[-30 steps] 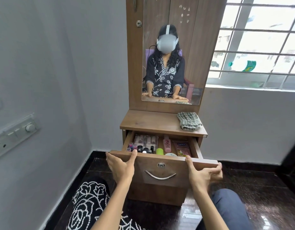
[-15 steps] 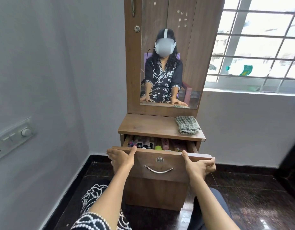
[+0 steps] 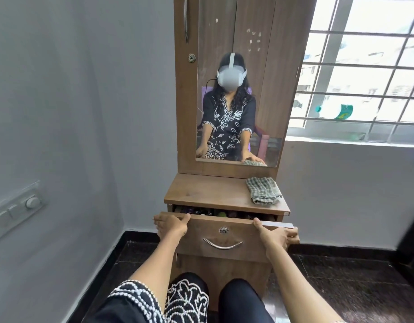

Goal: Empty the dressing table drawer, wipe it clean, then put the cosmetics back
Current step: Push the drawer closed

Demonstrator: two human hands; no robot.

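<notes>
While both hands sit on the drawer front, these points stand out:

Drawer: the drawer (image 3: 222, 238) is out of the dressing table (image 3: 213, 194) by only a narrow gap, its front well short of flush with the cabinet.
Left hand: the left hand (image 3: 172, 226) grips the front's left corner, thumb laid along the top edge, fingers wrapped round the side.
Right hand: the right hand (image 3: 277, 236) grips the right corner the same way, thumb on top, fingers curled past the end.
Why held so: a grip at both corners likely keeps the drawer square on its runners, so it slides without jamming; the metal handle (image 3: 222, 244) in the middle is left untouched.
Cosmetics: the cosmetics (image 3: 221, 214) lie inside the drawer, seen only as dark tops and one green cap in the shadowed gap under the tabletop.
Cloth: a folded checked cloth (image 3: 263, 190) lies on the right of the tabletop, near at hand, probably for wiping.
Edges: the tabletop overhangs the gap, so nothing can be lifted out as it stands.
Room: the knees (image 3: 215, 290) sit just below and in front of the drawer; the wall (image 3: 73, 136) stands close on the left, with more floor on the right.
</notes>
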